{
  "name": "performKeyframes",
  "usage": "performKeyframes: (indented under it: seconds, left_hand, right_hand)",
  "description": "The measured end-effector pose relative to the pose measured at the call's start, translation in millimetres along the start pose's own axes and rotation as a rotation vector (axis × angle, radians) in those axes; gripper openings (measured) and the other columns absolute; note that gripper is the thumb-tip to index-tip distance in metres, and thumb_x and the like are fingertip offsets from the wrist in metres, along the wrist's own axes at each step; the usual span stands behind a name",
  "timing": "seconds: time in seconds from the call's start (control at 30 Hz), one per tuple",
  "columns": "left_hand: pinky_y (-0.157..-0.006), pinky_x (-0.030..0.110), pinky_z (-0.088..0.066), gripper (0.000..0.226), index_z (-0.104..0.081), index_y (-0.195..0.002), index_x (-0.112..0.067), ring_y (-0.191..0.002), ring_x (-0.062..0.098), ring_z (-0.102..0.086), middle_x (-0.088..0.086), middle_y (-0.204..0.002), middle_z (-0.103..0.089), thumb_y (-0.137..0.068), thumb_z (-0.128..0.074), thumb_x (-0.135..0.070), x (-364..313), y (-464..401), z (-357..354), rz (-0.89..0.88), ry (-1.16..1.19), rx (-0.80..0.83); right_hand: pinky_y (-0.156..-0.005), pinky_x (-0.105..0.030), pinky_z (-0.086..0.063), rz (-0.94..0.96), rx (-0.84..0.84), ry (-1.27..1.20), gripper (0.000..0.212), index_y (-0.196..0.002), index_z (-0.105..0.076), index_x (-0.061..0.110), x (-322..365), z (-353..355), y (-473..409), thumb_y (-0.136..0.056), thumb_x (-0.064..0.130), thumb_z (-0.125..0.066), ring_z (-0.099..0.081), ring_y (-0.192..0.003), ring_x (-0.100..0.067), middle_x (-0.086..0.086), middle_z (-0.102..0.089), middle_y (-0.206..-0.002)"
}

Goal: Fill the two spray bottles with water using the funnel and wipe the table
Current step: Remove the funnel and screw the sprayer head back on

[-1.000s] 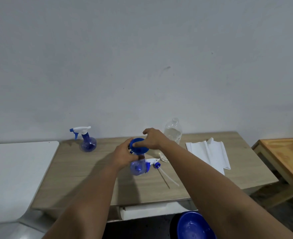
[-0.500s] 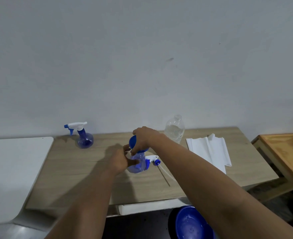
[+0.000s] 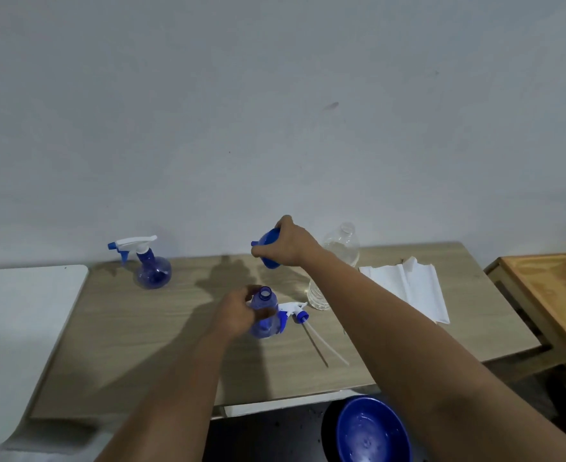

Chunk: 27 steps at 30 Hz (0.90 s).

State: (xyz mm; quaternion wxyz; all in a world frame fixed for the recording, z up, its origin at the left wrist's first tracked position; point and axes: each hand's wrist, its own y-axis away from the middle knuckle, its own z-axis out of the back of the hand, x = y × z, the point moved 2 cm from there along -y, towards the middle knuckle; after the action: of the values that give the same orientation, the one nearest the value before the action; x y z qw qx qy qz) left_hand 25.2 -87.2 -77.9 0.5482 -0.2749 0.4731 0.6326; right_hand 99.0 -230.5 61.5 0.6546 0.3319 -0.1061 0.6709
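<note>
A person's two bare arms reach forward over a pale wooden worktop [image 3: 135, 345] that stands against a plain grey wall.

The left hand [image 3: 236, 311] has its grip curled around an open blue spray bottle [image 3: 264, 316], which stands upright near the middle of the worktop with its neck uncovered. Just right of this grip, the bottle's white and blue spray head [image 3: 293, 311] lies on the worktop, its thin tube trailing toward the near edge.

The right hand [image 3: 288, 245] is raised above and beyond the left, its grip clamped on a blue funnel [image 3: 268, 251] held in the air, clear of the bottle's neck.

Well to the left of both grips, near the wall edge, a second spray bottle [image 3: 151, 265] stands with its head on. Bare worktop lies between it and the left hand.

Behind the right forearm stands a clear plastic water bottle [image 3: 341, 248], partly hidden. Farther right, folded white paper towel [image 3: 411, 288] lies flat near the worktop's right edge.

Below the near edge, under the right arm, sits a blue bowl [image 3: 371, 431]. A white surface [image 3: 18, 328] adjoins the worktop's left side, and a second wooden table [image 3: 555, 295] stands to the right.
</note>
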Motion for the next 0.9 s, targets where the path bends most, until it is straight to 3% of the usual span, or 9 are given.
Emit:
performKeyframes:
  seconds: [0.07,0.17,0.3,0.4,0.57,0.73,0.9]
  left_hand:
    - [-0.093,0.031,-0.055,0.048,-0.069,-0.105,-0.043,-0.099,-0.004,-0.067,-0.023,-0.102,-0.074,-0.063,-0.093,-0.037,3.9,-1.2,-0.5,0.006,0.032,-0.009]
    - [-0.087,0.024,-0.053,0.044,-0.067,-0.092,-0.048,-0.087,-0.014,-0.066,-0.034,-0.087,-0.072,-0.069,-0.093,-0.021,7.9,-2.9,-2.2,-0.010,0.083,-0.029]
    - [-0.089,0.026,-0.054,0.049,-0.070,-0.095,-0.042,-0.089,-0.008,-0.068,-0.028,-0.092,-0.074,-0.066,-0.092,-0.009,14.1,-4.6,-1.5,-0.061,0.119,-0.049]
    - [-0.090,0.026,-0.056,0.052,-0.071,-0.100,-0.040,-0.096,0.000,-0.070,-0.020,-0.099,-0.076,-0.064,-0.093,-0.009,19.5,-6.6,3.0,-0.081,0.114,-0.053]
    - [-0.089,0.017,-0.050,0.060,-0.068,-0.102,-0.047,-0.098,-0.005,-0.067,-0.030,-0.099,-0.072,-0.062,-0.095,-0.012,26.1,-11.1,11.2,-0.114,0.076,-0.094]
    - [-0.099,0.034,-0.054,0.062,-0.074,-0.116,-0.031,-0.105,0.005,-0.069,-0.014,-0.108,-0.076,-0.058,-0.096,-0.029,30.0,-13.6,14.7,-0.130,0.081,-0.073]
    - [-0.100,0.044,-0.054,0.063,-0.073,-0.117,-0.031,-0.107,0.007,-0.069,-0.014,-0.110,-0.075,-0.057,-0.094,-0.037,29.4,-12.1,16.0,-0.120,0.080,-0.056]
  right_hand:
    - [-0.091,-0.041,-0.056,-0.026,-0.031,-0.097,0.081,-0.138,-0.040,0.016,-14.8,-17.9,-8.5,-0.078,0.053,-0.080,-0.060,-0.107,-0.026,-0.005,-0.055,-0.124]
    - [-0.096,-0.039,-0.055,-0.069,-0.038,-0.214,0.093,-0.149,-0.039,0.018,-34.5,-46.1,-22.9,-0.073,0.051,-0.081,-0.060,-0.113,-0.025,-0.005,-0.054,-0.135]
    - [-0.093,-0.037,-0.054,-0.118,-0.047,-0.260,0.089,-0.146,-0.047,0.016,-60.1,-74.4,-40.7,-0.069,0.039,-0.085,-0.061,-0.111,-0.025,-0.008,-0.054,-0.136]
    - [-0.087,-0.031,-0.046,-0.146,-0.044,-0.262,0.082,-0.141,-0.048,0.019,-78.7,-90.7,-50.0,-0.072,0.036,-0.089,-0.056,-0.107,-0.022,-0.004,-0.051,-0.131]
    - [-0.095,-0.039,-0.054,-0.140,-0.100,-0.377,0.074,-0.130,-0.047,0.024,-93.8,-114.5,-54.8,-0.070,0.033,-0.090,-0.062,-0.111,-0.025,-0.002,-0.058,-0.126]
    - [-0.089,-0.034,-0.054,-0.177,-0.093,-0.403,0.074,-0.124,-0.045,0.031,-99.2,-127.1,-52.4,-0.067,0.028,-0.092,-0.066,-0.105,-0.022,0.003,-0.065,-0.117]
    - [-0.094,-0.048,-0.058,-0.240,-0.051,-0.251,0.091,-0.131,-0.035,0.036,-106.6,-134.3,-52.6,-0.059,0.051,-0.088,-0.069,-0.110,-0.028,0.003,-0.069,-0.123]
